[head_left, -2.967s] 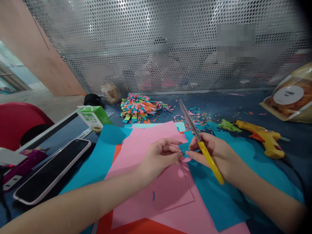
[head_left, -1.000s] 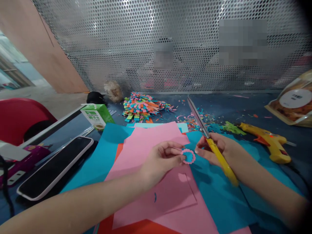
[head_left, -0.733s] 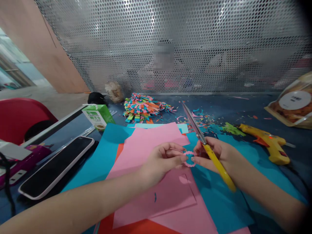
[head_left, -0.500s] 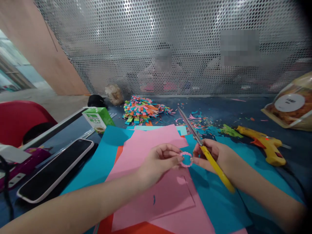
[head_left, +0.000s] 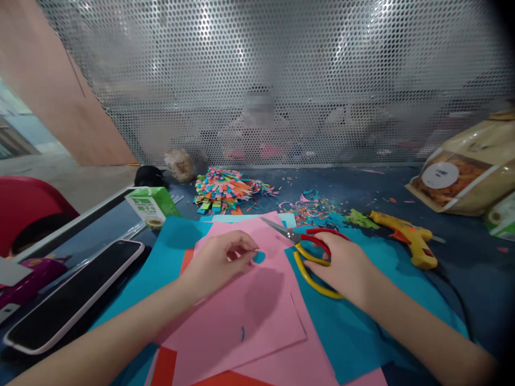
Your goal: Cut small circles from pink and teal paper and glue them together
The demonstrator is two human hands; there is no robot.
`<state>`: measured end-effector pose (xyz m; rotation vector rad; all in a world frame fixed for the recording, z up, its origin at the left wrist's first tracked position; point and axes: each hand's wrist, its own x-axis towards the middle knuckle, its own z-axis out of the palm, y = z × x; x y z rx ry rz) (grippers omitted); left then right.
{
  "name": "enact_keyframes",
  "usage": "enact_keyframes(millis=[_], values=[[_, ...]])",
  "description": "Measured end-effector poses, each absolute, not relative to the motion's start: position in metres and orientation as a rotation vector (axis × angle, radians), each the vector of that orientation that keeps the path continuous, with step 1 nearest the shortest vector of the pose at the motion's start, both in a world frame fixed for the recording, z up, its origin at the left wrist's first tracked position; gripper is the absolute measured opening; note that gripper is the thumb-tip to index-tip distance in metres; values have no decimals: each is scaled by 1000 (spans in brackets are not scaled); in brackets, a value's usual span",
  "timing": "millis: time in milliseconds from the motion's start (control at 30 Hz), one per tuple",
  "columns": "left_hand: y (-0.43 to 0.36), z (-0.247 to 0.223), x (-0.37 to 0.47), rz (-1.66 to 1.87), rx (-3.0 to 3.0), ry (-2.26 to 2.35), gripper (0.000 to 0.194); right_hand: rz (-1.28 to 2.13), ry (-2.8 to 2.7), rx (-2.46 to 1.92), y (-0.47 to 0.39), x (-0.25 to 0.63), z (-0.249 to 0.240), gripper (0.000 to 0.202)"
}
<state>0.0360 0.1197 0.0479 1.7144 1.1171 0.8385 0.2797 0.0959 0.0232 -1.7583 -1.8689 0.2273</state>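
My left hand (head_left: 219, 260) is closed in a pinch above the pink paper. A small round paper piece (head_left: 259, 258) with a blue centre and pink edge is held at its fingertips; the fingers partly cover it. My right hand (head_left: 348, 265) grips a pair of scissors (head_left: 317, 249) with one red and one yellow handle, its fingers through the loops. The handles are spread, and the metal blades point left, a little beyond the paper piece and apart from it. Beneath both hands lie sheets of pink paper (head_left: 257, 305) and blue paper (head_left: 330, 332).
A fringed multicolour paper pile (head_left: 221, 187) and cut scraps (head_left: 311, 209) lie at the back. To the right are a yellow glue gun (head_left: 406, 236) with its cord and a snack bag (head_left: 462, 166). A phone (head_left: 74, 295) and a green carton (head_left: 151, 206) stand or lie left.
My right hand has turned the scissors from lying back across the hand to a grip by the loops, handles spread. It has let go of the paper piece, which my left hand keeps.
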Motion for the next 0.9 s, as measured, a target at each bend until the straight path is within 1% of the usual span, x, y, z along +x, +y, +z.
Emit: enact_keyframes(millis=[133, 200, 233, 267, 300, 333, 433, 533, 600, 633, 700, 767, 833, 900], values=[[131, 26, 38, 896, 1594, 1129, 14, 52, -1993, -1601, 84, 273, 22, 30], [135, 21, 41, 913, 1532, 1127, 16, -53, -2101, -1428, 71, 264, 27, 27], [136, 21, 41, 922, 1503, 1124, 18, -104, -2177, -1286, 64, 258, 30, 26], [137, 21, 41, 931, 1478, 1121, 19, -206, -2313, -1009, 56, 250, 32, 31], [138, 21, 41, 939, 1456, 1119, 20, -224, -2435, -749, 49, 242, 33, 33], [139, 22, 41, 947, 1438, 1115, 21, -173, -2510, -585, 43, 233, 33, 32], [139, 21, 38, 969, 1399, 1095, 22, -218, -2602, -416, 32, 214, 23, 33], [139, 19, 38, 976, 1375, 1066, 25, -275, -2628, -413, 31, 209, 14, 35], [138, 18, 38, 973, 1363, 1049, 26, -222, -2645, -412, 32, 211, 16, 35], [139, 18, 38, 973, 1357, 1045, 27, -136, -2675, -430, 33, 213, 19, 35], [139, 18, 38, 986, 1344, 1048, 28, 117, -2744, -555, 37, 218, 29, 43], [140, 19, 38, 1019, 1330, 1066, 29, 362, -2754, -811, 42, 223, 39, 50], [141, 20, 37, 1060, 1310, 1087, 28, 471, -2715, -1023, 49, 226, 44, 53], [141, 21, 36, 1088, 1283, 1105, 28, 507, -2686, -1139, 54, 226, 46, 57]])
